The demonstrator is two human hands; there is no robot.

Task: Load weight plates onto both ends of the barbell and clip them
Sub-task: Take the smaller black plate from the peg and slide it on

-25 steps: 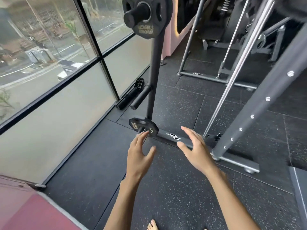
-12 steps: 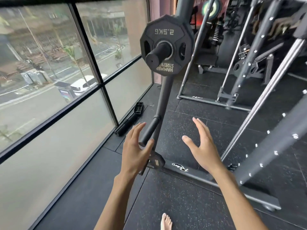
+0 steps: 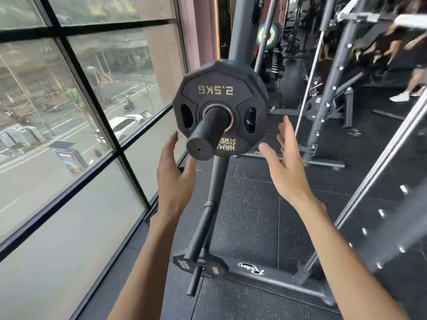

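Observation:
A black 2.5 kg weight plate [image 3: 217,88] hangs on a thick black storage peg [image 3: 203,142] of an upright rack post, at chest height in front of me. My left hand [image 3: 172,179] is raised below and left of the peg, fingers straight, holding nothing. My right hand [image 3: 285,167] is lifted at the plate's lower right, palm turned toward it, fingers spread, a short gap away. Lower down, a small plate [image 3: 198,265] sits on a thinner peg [image 3: 199,245] near the floor. No barbell or clip shows.
A large window [image 3: 69,135] with black frames runs along the left. The rack's base bar [image 3: 277,279] lies across the speckled rubber floor. Steel uprights [image 3: 328,93] and slanted bars [image 3: 379,162] stand at the right. A person's legs [image 3: 413,84] appear at the far right.
My view has lifted from the floor peg to the upper plate, which now looms closer. Both hands have risen to flank the peg's end, still holding nothing.

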